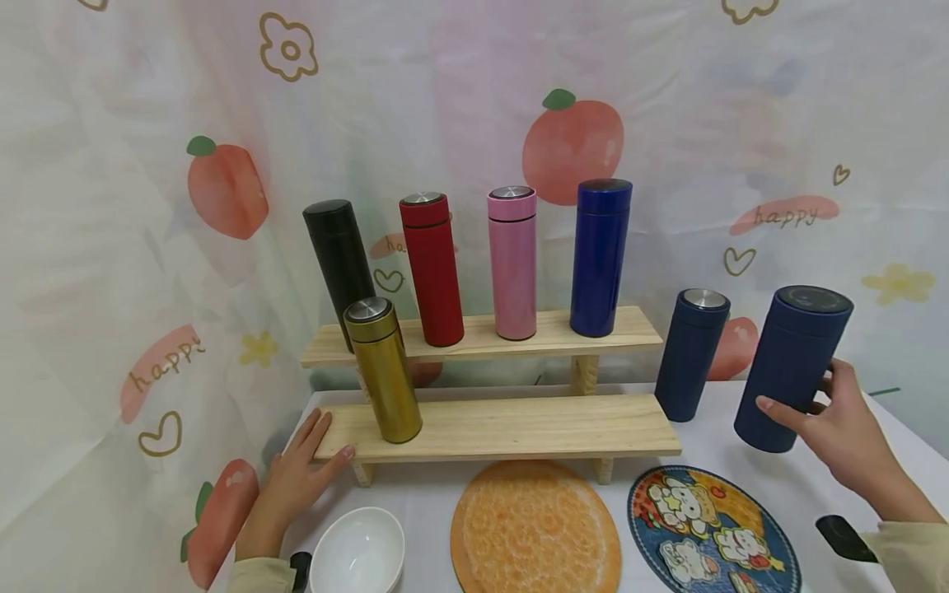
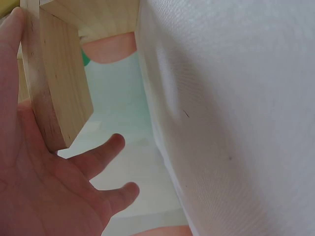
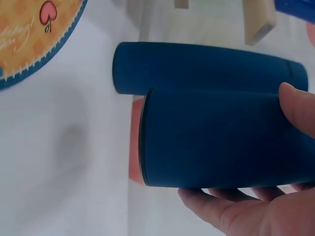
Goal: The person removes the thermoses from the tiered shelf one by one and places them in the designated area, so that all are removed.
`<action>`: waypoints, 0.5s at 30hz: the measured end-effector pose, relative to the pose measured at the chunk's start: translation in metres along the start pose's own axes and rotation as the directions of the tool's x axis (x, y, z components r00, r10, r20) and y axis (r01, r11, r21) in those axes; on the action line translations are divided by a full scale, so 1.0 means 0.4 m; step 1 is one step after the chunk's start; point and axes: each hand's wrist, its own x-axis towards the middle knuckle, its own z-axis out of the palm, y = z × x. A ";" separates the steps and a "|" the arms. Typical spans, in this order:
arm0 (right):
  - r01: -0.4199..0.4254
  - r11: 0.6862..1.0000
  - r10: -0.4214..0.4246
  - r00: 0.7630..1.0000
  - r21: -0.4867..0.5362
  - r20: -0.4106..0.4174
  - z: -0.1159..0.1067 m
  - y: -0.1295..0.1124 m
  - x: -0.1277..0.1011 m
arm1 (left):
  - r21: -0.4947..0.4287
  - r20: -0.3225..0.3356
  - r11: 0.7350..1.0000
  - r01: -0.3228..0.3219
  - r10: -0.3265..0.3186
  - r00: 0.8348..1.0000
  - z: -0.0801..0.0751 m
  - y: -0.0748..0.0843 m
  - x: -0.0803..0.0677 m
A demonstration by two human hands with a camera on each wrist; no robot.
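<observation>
My right hand point(image 1: 853, 428) grips a wide dark-blue thermos point(image 1: 793, 371), thumb on the near side and fingers round the back. In the right wrist view the base of this thermos point(image 3: 221, 140) seems held off the table. Behind it stands a narrower dark-blue thermos point(image 1: 692, 354) with a silver lid top. My left hand point(image 1: 296, 469) rests at the left end of the two-tier wooden rack point(image 1: 519, 424); its thumb touches the lower board, and two fingers stretch past the board end in the left wrist view. Near that hand a gold thermos point(image 1: 383, 371) stands on the lower board.
Black point(image 1: 341, 263), red point(image 1: 433, 272), pink point(image 1: 513, 263) and blue thermoses point(image 1: 602, 255) stand on the upper board. In front lie a white bowl point(image 1: 359, 550), a round bread-patterned mat point(image 1: 535, 531) and a cartoon mat point(image 1: 712, 527). A printed curtain point(image 1: 460, 99) hangs behind.
</observation>
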 end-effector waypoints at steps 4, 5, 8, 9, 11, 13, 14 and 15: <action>-0.007 1.000 0.007 1.000 0.005 0.029 0.000 0.019 0.020 | 0.001 0.001 1.000 0.003 -0.003 1.000 0.000 0.001 -0.001; -0.009 1.000 0.009 0.999 0.004 0.038 0.001 0.023 0.025 | 0.001 -0.001 1.000 0.002 -0.002 1.000 0.000 0.001 -0.001; -0.015 1.000 0.014 0.998 0.007 0.065 0.003 0.035 0.039 | -0.001 -0.010 1.000 -0.004 0.004 1.000 0.001 0.001 -0.003; -0.018 1.000 0.017 0.997 0.008 0.070 0.005 0.039 0.044 | -0.002 -0.013 1.000 -0.007 0.007 1.000 0.001 0.001 -0.003; -0.021 1.000 0.020 0.997 0.011 0.076 0.010 0.044 0.054 | -0.007 -0.017 1.000 -0.011 0.011 1.000 0.001 0.001 -0.004; -0.025 1.000 0.023 0.996 0.017 0.083 0.014 0.046 0.063 | -0.010 -0.016 1.000 -0.010 0.010 1.000 0.000 0.002 -0.004; -0.026 0.999 0.025 0.996 0.018 0.085 0.017 0.047 0.068 | -0.011 -0.015 1.000 -0.010 0.010 1.000 0.000 0.002 -0.004; -0.029 0.999 0.027 0.996 0.018 0.087 0.019 0.047 0.073 | -0.011 -0.015 1.000 -0.009 0.009 1.000 -0.001 0.002 -0.003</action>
